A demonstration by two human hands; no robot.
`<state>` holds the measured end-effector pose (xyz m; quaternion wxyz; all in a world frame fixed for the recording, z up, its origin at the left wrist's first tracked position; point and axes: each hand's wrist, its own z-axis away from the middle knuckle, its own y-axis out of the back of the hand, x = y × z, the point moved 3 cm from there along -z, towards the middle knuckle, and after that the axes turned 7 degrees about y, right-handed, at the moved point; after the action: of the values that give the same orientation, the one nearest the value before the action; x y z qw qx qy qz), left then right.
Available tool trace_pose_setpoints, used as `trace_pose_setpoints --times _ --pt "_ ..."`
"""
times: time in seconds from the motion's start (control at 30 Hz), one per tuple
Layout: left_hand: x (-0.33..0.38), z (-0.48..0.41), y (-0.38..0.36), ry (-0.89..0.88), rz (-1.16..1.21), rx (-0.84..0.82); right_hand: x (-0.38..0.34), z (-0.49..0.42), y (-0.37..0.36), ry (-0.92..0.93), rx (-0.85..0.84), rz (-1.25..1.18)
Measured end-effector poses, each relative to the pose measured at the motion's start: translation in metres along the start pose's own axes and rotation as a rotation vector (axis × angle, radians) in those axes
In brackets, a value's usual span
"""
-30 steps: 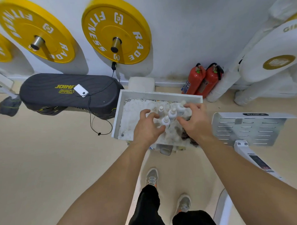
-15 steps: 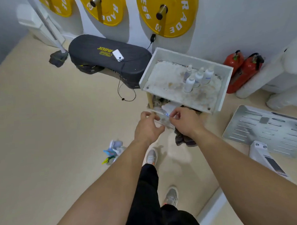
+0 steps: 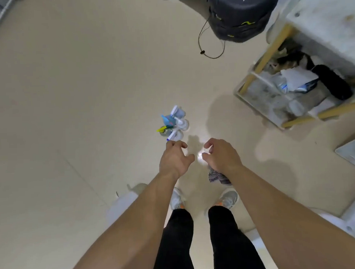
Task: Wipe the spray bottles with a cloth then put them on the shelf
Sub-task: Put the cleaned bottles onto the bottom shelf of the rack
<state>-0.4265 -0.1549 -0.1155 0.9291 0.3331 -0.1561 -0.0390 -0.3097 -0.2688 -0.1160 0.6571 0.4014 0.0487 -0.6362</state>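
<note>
Below, left hand (image 3: 174, 158) relaxed near spray bottles (image 3: 175, 124), right hand (image 3: 223, 155) gripping cloth (image 3: 216, 176); labels blurred.

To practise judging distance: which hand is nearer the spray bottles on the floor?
Left. The left hand is just below the spray bottles; the right hand is farther, to their lower right.

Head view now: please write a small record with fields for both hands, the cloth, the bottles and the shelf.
left hand: open, empty, fingers loosely curled
right hand: grips grey patterned fabric cloth, which hangs under it
small white and blue plastic spray bottles: clustered on beige floor, just beyond left hand
white shelf with wooden legs: far right, apart from both hands
</note>
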Motion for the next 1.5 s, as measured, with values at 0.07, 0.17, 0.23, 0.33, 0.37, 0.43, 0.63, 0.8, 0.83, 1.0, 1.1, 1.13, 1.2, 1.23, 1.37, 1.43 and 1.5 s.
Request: trace_pose_setpoints --times 0.07,0.17,0.23,0.33,0.37,0.43,0.63,0.8,0.83,1.0,1.1,1.13,1.2,1.23,1.37,1.43,1.5 --pt "-0.038 -0.037 -0.012 0.036 0.015 0.015 0.002 -0.037 -0.042 -0.002 0.007 0.055" --pt "-0.089 -0.100 -0.035 0.049 -0.021 0.038 0.012 -0.099 -0.104 -0.011 0.016 0.094" --pt "-0.117 -0.149 -0.049 0.030 -0.083 0.086 0.022 -0.145 -0.142 -0.007 0.023 0.122" --pt "-0.149 -0.223 -0.070 -0.029 -0.157 0.190 0.040 -0.219 -0.189 0.019 0.064 0.152" --pt "-0.158 -0.247 -0.077 -0.048 -0.165 0.234 0.046 -0.244 -0.201 0.023 0.089 0.147" --pt "-0.173 -0.294 -0.091 -0.073 -0.120 0.325 0.057 -0.290 -0.220 0.040 0.154 0.130" --pt "-0.185 -0.410 -0.127 -0.138 -0.365 0.317 0.070 -0.399 -0.237 0.138 0.401 0.206" --pt "-0.179 -0.446 -0.144 -0.169 -0.420 0.322 0.074 -0.449 -0.233 0.191 0.265 0.302" --pt "-0.177 -0.446 -0.145 -0.180 -0.413 0.336 0.076 -0.453 -0.235 0.225 0.219 0.294" --pt "-0.174 -0.450 -0.149 -0.135 -0.392 0.197 0.083 -0.447 -0.245 0.327 0.153 0.134" --pt "-0.176 -0.458 -0.153 -0.124 -0.339 0.117 0.088 -0.443 -0.250 0.318 0.102 0.063" --pt "-0.177 -0.460 -0.156 -0.135 -0.305 0.097 0.088 -0.443 -0.251 0.327 0.100 0.068" --pt "-0.176 -0.460 -0.160 -0.142 -0.191 0.060 0.089 -0.445 -0.249 0.346 0.119 0.103" --pt "-0.176 -0.459 -0.161 -0.129 -0.125 0.043 0.087 -0.446 -0.247 0.359 0.135 0.114" --pt "-0.188 -0.461 -0.151 0.013 0.145 -0.004 0.071 -0.447 -0.237 0.392 0.148 0.075" --pt "-0.201 -0.460 -0.139 0.084 0.325 -0.040 0.058 -0.451 -0.234 0.393 0.050 0.091" --pt "-0.216 -0.456 -0.127 0.144 0.499 -0.068 0.046 -0.457 -0.234 0.364 -0.113 0.137"
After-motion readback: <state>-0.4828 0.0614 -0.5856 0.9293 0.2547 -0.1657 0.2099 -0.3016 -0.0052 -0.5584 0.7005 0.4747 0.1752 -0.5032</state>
